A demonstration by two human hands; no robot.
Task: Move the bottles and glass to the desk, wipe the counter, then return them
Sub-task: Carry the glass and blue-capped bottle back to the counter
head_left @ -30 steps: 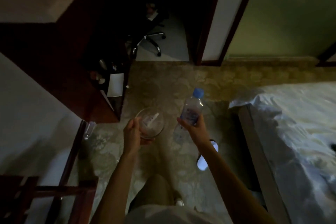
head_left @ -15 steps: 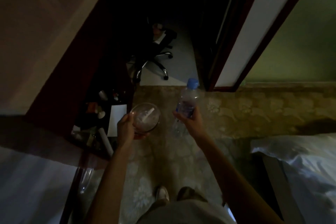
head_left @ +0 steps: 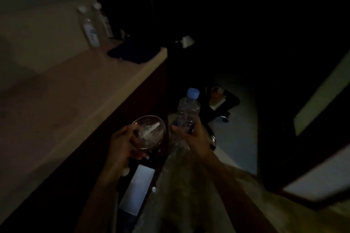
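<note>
My left hand (head_left: 123,143) grips a clear glass (head_left: 148,132) from its left side; something pale lies inside it. My right hand (head_left: 193,134) holds a clear plastic bottle (head_left: 186,111) with a blue cap, upright, by its lower half. Both are held in the air just off the right edge of a pale counter top (head_left: 72,100). At the counter's far end two more clear bottles (head_left: 89,26) stand by the wall, with a dark flat object (head_left: 132,54) lying beside them.
Below the counter's edge a dark shelf holds a white card (head_left: 137,189) and small items. An office chair (head_left: 217,106) stands ahead on the pale floor. A dark-framed door (head_left: 312,157) is at the right. The room is very dim.
The view has swung up and left, so the counter top with its bottles now fills the left side and the bed has left the frame. Both hands still carry the glass and bottle.
</note>
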